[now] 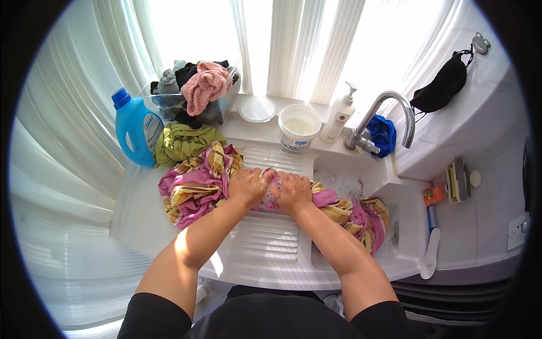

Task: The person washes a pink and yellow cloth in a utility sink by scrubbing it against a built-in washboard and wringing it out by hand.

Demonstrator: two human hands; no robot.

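A large wet cloth, pink with yellow and brown stripes, stretches across the ribbed washboard of a white laundry sink. My left hand and my right hand sit close together on its twisted middle part, fingers closed round it, thumbs nearly meeting. Small suds show on the cloth between them. To the left the cloth lies in a crumpled heap. Its other end hangs right of my right hand into the basin, where foamy water shows. The undersides of my fingers are hidden.
Behind the heap are a green cloth, a blue detergent bottle and a clear bin of clothes. Along the back ledge stand a round lid, a white tub, a pump bottle and a curved tap. A brush lies right.
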